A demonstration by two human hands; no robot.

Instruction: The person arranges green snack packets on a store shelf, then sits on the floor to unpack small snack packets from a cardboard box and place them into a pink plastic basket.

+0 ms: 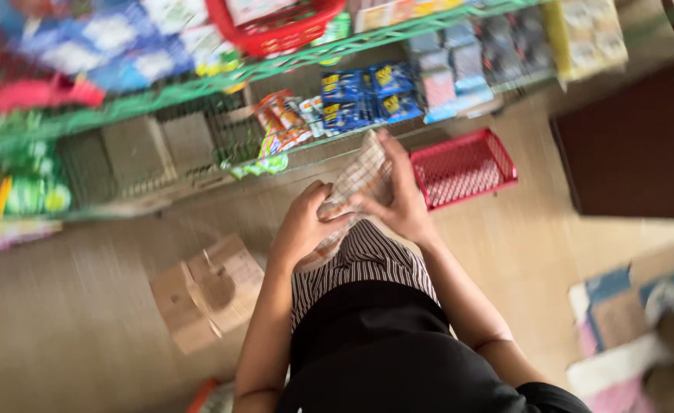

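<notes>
both hands met near the middle of the view, closed on a checked packet (361,177) with orange and white squares. the left hand (304,222) curled around its lower end, fingers wrapped over the edge. the right hand (400,200) pinched its upper part from the 3 o'clock side, thumb toward the left hand and fingers spread along the packet. the packet's long axis ran from about 7 o'clock up to 1 o'clock, its top end pointing toward the shelf. motion blur hid finer detail of the grip.

just past the right hand, at 2 o'clock, a red mesh basket (465,164) sat on the floor; what it held, if anything, could not be told. further out at 12 o'clock, a green wire shelf (199,86) carried blue packets (367,95), and orange-and-white packets (282,118) lay on the tier below beside them. a second red basket (276,34) stood on the upper tier with pale packs inside. at 8 o'clock from the hands, a flattened brown cardboard box (207,294) lay on the tan floor (69,306). at 4 o'clock, near the right edge, more flattened cardboard (628,306) lay well apart from the hands.
</notes>
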